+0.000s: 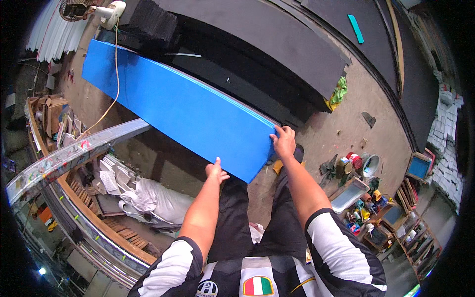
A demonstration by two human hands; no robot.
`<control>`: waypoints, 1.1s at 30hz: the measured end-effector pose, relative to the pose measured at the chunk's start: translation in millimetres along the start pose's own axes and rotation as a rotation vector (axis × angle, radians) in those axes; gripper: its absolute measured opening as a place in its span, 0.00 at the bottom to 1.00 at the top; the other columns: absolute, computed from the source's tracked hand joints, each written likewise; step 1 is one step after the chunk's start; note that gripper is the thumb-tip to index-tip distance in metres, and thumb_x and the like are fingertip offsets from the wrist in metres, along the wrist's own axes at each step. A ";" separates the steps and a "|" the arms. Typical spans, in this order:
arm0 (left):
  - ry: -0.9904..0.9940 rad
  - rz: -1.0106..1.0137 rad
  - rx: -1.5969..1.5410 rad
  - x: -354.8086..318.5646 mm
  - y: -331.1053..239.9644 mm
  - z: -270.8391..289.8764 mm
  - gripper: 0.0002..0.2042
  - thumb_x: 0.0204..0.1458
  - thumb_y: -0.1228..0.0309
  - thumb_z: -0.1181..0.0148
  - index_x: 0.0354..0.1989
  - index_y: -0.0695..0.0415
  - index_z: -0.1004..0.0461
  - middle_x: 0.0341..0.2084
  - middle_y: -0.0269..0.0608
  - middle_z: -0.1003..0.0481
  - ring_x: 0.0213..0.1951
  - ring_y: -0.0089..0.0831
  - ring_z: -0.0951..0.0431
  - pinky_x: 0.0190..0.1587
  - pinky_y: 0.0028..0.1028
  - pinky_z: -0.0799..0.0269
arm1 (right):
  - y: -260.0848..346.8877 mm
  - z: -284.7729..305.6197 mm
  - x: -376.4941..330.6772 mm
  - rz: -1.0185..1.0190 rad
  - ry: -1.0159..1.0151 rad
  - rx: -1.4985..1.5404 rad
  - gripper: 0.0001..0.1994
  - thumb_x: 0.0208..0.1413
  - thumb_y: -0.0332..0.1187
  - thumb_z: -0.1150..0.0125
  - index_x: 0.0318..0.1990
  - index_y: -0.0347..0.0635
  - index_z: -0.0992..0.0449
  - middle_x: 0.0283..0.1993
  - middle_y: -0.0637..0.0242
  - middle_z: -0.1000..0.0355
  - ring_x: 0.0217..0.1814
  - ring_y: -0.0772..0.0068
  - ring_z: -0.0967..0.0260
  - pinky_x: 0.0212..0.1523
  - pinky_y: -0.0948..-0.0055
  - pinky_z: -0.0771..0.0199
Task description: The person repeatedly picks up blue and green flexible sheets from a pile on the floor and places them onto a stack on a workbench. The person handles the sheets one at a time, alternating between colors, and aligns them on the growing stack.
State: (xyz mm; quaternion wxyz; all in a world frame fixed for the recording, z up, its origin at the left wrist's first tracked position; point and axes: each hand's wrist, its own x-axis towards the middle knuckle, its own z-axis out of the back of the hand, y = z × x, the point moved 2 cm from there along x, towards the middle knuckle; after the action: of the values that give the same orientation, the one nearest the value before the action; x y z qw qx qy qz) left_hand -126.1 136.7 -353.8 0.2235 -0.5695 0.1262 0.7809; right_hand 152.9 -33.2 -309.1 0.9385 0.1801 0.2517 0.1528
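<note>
A long, flat blue sheet (183,106) slants across the middle of the view, from the upper left down to my legs. Along its far edge thin layers show, so it looks like a stack of sheets. My right hand (283,142) grips its right end near the far corner, fingers curled over the edge. At the near edge, close to the near corner, my left hand (216,172) holds it with the thumb up on the top face; the fingers are partly hidden below. Behind the blue sheet lies a big stack of black sheets (267,42).
A metal rail (74,156) meets the sheet's near side, and a fan's cord (118,74) crosses over it. White sacking (161,200) lies at lower left. Cans (345,165), a bucket (371,165) and framed screens (350,194) stand on the floor at right.
</note>
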 end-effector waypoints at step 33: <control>0.481 -1.169 1.062 -416.3 44.5 -255.6 0.23 0.59 0.53 0.37 0.53 0.59 0.23 0.43 0.48 0.18 0.46 0.39 0.17 0.50 0.37 0.24 | -113.8 331.2 -100.6 0.271 0.184 0.451 0.21 0.59 0.39 0.34 0.59 0.47 0.24 0.49 0.53 0.20 0.51 0.56 0.21 0.53 0.60 0.22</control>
State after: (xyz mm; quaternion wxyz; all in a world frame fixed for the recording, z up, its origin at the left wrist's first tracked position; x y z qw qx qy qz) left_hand 169.5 -102.9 -44.3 0.8001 -0.5135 0.2062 0.2317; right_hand 266.8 -258.8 -46.6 0.8189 0.4018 0.3371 0.2329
